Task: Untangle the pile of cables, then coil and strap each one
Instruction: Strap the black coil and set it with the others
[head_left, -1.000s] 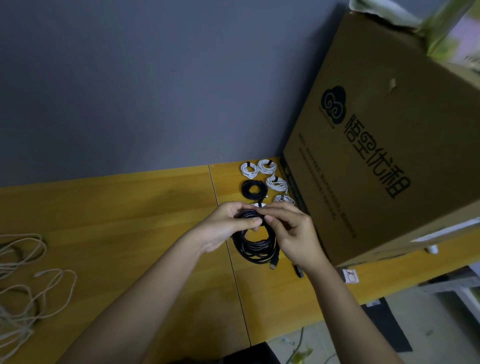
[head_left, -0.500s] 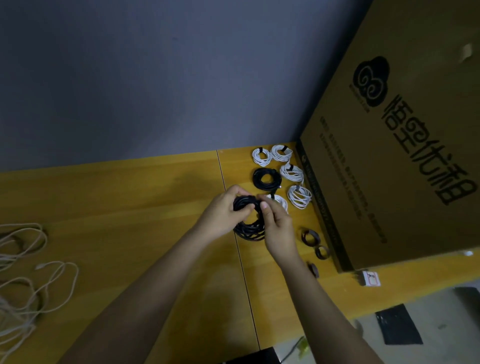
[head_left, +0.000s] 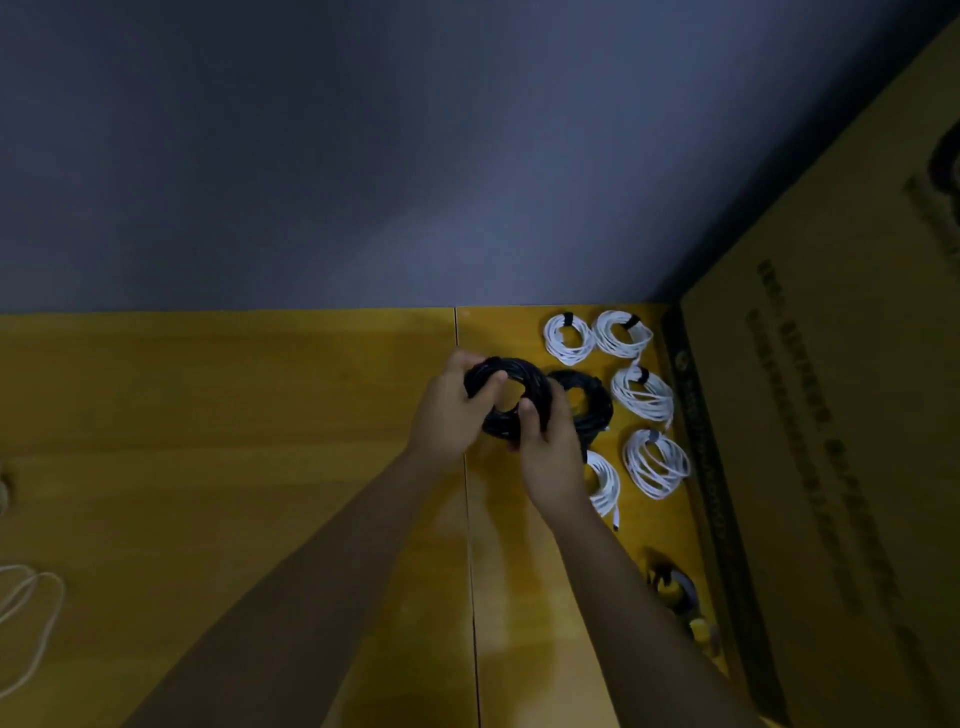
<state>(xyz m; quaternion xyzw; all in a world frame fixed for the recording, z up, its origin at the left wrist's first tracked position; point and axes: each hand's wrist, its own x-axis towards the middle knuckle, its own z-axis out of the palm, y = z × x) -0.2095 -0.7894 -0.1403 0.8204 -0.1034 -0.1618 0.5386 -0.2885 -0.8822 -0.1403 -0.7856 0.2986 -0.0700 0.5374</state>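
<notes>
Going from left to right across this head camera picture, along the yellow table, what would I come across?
Loose pale cable at the left edge → left hand → black coil gripped by both hands → right hand → strapped white coils → cardboard box.

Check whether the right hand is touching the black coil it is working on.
Touching. The head view shows the right hand gripping the black coil at its lower right, thumb across the strands. The left hand grips the other side.
</notes>
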